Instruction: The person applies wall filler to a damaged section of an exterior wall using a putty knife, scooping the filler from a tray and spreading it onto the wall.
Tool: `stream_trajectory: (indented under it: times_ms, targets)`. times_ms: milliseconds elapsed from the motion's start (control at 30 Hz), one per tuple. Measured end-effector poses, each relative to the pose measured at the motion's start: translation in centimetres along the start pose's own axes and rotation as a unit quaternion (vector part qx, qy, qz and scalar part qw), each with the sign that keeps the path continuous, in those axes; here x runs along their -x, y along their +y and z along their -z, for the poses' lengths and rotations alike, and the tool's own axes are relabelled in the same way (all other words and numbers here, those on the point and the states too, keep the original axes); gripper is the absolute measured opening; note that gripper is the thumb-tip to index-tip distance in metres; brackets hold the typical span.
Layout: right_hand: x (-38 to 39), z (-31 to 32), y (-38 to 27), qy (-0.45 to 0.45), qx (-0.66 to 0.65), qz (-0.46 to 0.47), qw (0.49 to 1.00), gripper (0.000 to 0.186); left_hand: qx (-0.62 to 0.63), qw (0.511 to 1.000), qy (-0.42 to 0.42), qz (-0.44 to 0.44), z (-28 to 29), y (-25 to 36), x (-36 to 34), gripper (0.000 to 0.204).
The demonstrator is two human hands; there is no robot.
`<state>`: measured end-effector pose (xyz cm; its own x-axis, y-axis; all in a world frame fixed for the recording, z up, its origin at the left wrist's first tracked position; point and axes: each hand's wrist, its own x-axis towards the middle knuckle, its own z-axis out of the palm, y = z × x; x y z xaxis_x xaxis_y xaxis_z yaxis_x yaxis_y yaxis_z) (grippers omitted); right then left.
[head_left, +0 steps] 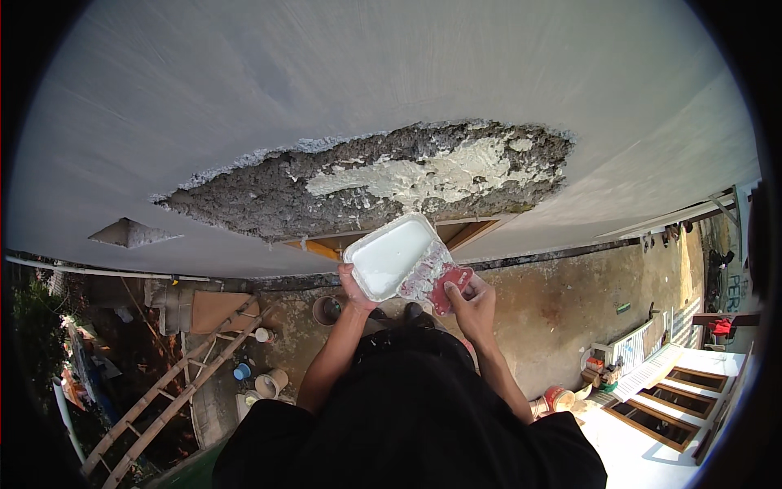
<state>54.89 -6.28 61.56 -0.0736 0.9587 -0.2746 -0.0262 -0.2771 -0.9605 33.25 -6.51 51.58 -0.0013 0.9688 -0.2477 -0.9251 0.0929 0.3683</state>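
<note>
A chipped grey wall (244, 90) fills the upper frame. At centre, the left hand (354, 287) grips a white tray (380, 233); the right hand (476, 306) pinches a red scraper (441, 300).

Black top (407, 416), short black sleeves (562, 448), dark shoes (415, 312).

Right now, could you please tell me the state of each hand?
Left hand: closed on the edge of the white tray.
Right hand: closed on the red scraper, smeared with white paste.
</note>
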Motion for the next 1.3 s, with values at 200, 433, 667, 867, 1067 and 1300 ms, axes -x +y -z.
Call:
stream_trajectory:
  times_ms: [200,433,667,867,1067,1300]
  targets:
    - [-1.0,-1.4,0.9,0.043,0.071,0.017,0.996,0.011,0.021,1.0,-0.005,0.0,-0.2,-0.4,-0.5,0.089]
    - [-2.3,-2.5,-0.2,0.031,0.094,-0.013,0.995,0.01,0.033,0.999,-0.037,-0.007,-1.5,-0.5,-1.3,0.091]
    - [-2.9,-3.3,2.3,0.036,0.095,0.015,0.995,0.01,0.05,0.999,-0.017,-0.01,-0.8,-1.2,-1.4,0.091]
    - [-3.1,-4.4,2.8,0.087,0.099,0.031,0.991,0.014,0.035,0.999,0.0,-0.014,-1.3,-1.5,-1.1,0.09]
    - [-3.4,-4.0,2.6,0.077,0.107,0.001,0.991,0.017,0.022,1.0,-0.004,-0.015,-2.5,-1.8,-0.8,0.091]
    - [-3.3,-4.3,1.9,0.043,0.078,0.039,0.995,0.013,0.015,1.0,-0.011,-0.006,-3.0,-2.9,-0.5,0.09]
